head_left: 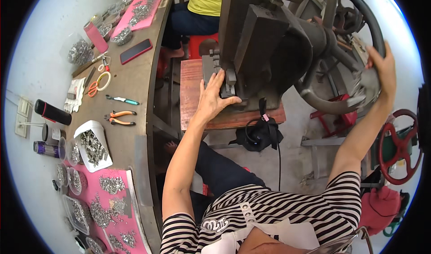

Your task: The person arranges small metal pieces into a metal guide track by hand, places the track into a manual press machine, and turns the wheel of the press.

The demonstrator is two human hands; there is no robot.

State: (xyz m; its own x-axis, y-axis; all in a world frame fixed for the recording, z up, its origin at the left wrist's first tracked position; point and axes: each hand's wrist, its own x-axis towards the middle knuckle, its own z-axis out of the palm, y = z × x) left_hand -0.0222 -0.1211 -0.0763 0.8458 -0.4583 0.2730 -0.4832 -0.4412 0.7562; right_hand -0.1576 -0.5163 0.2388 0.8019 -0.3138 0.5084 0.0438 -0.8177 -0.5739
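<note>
A dark metal hand press (262,43) stands on a reddish wooden stand (191,81). My left hand (211,99) lies at its base, fingers stretched out and thumb apart. The fingertips touch the small metal die block (230,80) under the ram; whether a small part lies under them is hidden. On the right, my right hand (384,67) is closed round the rim of the press's large handwheel (357,0). A grey cloth wrapping (364,87) on the rim is just below that hand, slightly blurred.
The left workbench (130,83) carries orange-handled pliers (121,117), scissors (93,89), a phone (136,51) and a white tray (107,159) of metal parts. A person in a yellow shirt (204,2) sits beyond. A red handwheel (386,151) stands at right.
</note>
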